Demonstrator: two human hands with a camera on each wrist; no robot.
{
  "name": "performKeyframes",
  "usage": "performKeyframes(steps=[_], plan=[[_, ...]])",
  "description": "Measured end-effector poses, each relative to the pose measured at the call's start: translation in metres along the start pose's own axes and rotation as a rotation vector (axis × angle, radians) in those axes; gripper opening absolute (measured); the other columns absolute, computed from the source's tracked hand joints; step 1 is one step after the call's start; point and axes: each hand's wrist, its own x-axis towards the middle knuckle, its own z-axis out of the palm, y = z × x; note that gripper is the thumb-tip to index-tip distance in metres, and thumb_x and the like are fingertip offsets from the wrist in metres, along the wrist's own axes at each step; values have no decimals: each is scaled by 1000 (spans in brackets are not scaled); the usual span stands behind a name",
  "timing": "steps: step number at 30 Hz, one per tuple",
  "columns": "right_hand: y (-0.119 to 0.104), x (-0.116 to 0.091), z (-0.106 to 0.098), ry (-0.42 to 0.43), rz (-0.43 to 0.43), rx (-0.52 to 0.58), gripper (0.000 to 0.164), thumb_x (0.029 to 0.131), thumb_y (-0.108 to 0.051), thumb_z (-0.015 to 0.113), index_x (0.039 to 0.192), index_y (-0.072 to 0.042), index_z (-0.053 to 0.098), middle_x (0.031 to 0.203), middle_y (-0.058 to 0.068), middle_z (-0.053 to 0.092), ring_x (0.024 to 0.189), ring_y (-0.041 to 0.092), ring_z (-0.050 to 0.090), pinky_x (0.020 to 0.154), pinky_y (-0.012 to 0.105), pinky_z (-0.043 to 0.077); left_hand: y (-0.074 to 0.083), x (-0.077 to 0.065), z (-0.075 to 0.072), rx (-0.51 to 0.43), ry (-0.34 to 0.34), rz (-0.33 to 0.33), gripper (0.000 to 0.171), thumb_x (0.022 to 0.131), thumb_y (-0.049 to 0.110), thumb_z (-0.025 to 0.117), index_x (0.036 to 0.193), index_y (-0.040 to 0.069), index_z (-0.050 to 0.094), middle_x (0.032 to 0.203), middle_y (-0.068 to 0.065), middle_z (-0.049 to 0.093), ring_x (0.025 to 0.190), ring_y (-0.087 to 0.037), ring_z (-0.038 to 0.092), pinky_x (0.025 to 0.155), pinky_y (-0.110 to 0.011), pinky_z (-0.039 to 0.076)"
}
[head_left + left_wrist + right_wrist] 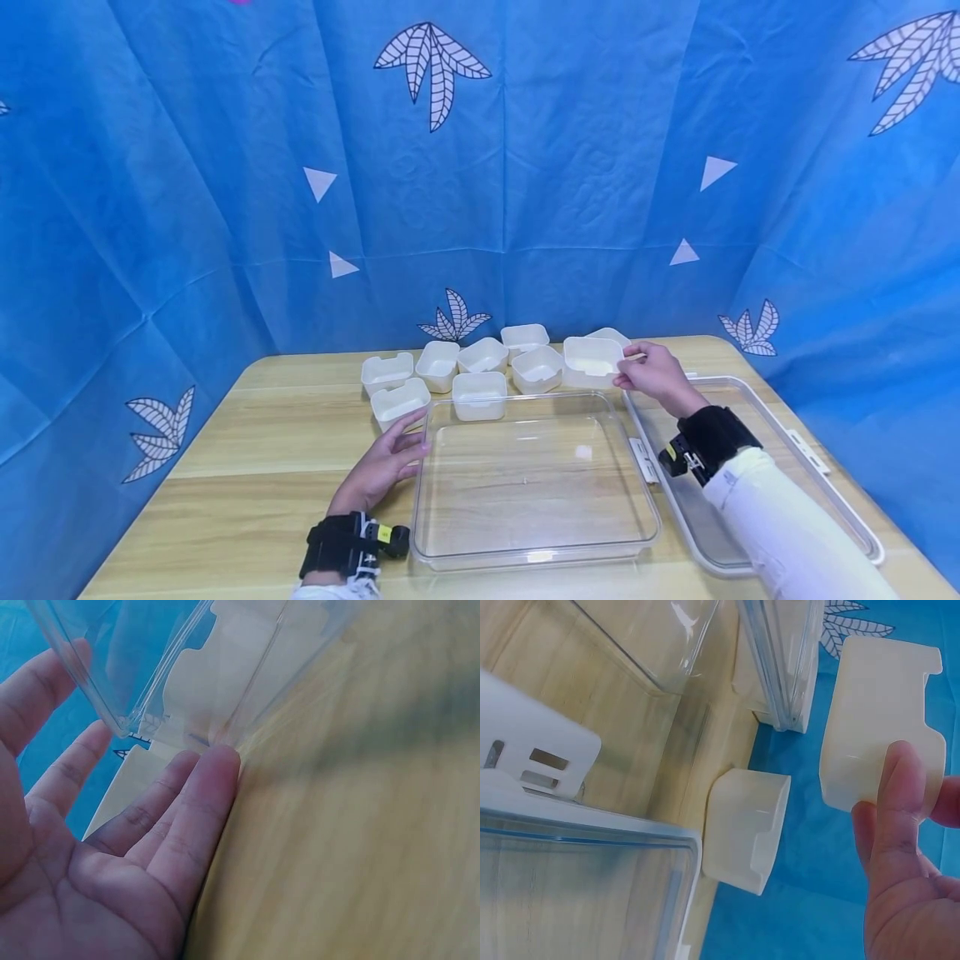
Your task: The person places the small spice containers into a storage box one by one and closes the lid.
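My right hand (660,379) pinches one small white bin (881,720) between thumb and fingers, near its notched side. In the right wrist view this bin is lifted clear of the table. Another white bin (742,825) stands on the tabletop behind it. My left hand (381,467) is at the far left corner of a large clear plastic box (517,492), fingers extended. Seen from the left wrist, those fingertips (217,765) are right at the box's corner, and the palm is bare. Left of the box's far edge sits a notched white bin (400,402), just beyond my left fingertips.
Several more white bins (481,393) are grouped behind the clear box. To the right lies a clear lid (765,425) with a pale frame and side clips, partly under my right forearm. A blue patterned curtain (570,167) hangs around the wooden table (247,467).
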Motion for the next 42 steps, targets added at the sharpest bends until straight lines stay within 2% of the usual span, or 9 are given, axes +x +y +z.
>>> performKeyframes(steps=[9,16,19,30,35,42], plan=[[0,-8,2,-3,-23,-32,38,94,-6,50,127,12,44,93,16,64,76,17,69,78,34,57,1,0,-2,0,-22,8,60,96,13,61,150,19,36,145,-26,39,126,-37,46,96,-46,48],[0,-14,5,-7,-52,-42,36,93,-4,51,124,13,45,90,17,64,75,18,69,69,24,57,0,-1,-2,0,-29,16,60,96,13,60,150,18,35,145,-27,38,127,-37,45,97,-46,47],[-1,-16,6,-5,-48,-36,34,92,-4,52,123,12,46,90,17,64,75,19,69,68,23,57,0,-1,-2,2,-26,13,60,96,13,60,150,18,35,145,-27,38,127,-37,45,97,-47,47],[0,-21,9,-14,-58,-39,37,92,-4,52,125,12,46,90,15,65,74,16,69,73,30,58,-1,0,-2,23,0,10,61,93,16,65,148,21,38,144,-25,40,126,-37,46,96,-46,48],[2,-22,11,-4,-65,-42,35,92,-4,52,123,11,48,86,14,65,72,16,69,69,25,57,-1,1,-2,16,-5,15,61,94,16,63,149,21,38,144,-26,40,127,-37,46,96,-46,48],[2,-25,15,-11,-63,-33,34,92,-3,52,122,12,48,87,16,65,72,17,69,71,29,58,-2,2,-1,15,14,-1,60,94,15,63,148,22,39,143,-24,42,125,-35,47,95,-45,49]])
